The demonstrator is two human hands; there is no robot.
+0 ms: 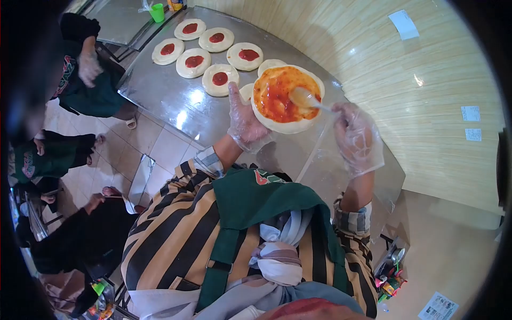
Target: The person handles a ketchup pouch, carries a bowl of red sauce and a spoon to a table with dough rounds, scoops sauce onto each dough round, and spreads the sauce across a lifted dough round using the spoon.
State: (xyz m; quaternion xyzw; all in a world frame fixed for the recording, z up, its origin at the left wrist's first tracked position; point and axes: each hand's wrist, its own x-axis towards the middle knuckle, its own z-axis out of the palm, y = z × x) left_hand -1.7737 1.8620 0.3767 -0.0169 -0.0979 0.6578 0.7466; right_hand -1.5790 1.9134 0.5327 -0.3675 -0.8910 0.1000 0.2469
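Observation:
My left hand [247,121], in a clear plastic glove, holds a round pizza dough base [290,127] at its left edge, with some fingers hidden behind it. Red sauce [274,101] covers much of that base, thinner and paler near the middle. Closed round the handle of a spoon [305,97] is my right hand [354,133], also gloved in loose plastic. The spoon's bowl rests over the sauce on the right side of the base. Partly hidden behind the held base are other dough rounds [269,65].
Several dough rounds [220,80], each with a red sauce spot, lie on the metal table [160,101]. A green cup [157,12] stands beyond it. People in dark clothes and green aprons [85,80] are at the left. A pale panelled wall [416,80] borders the right.

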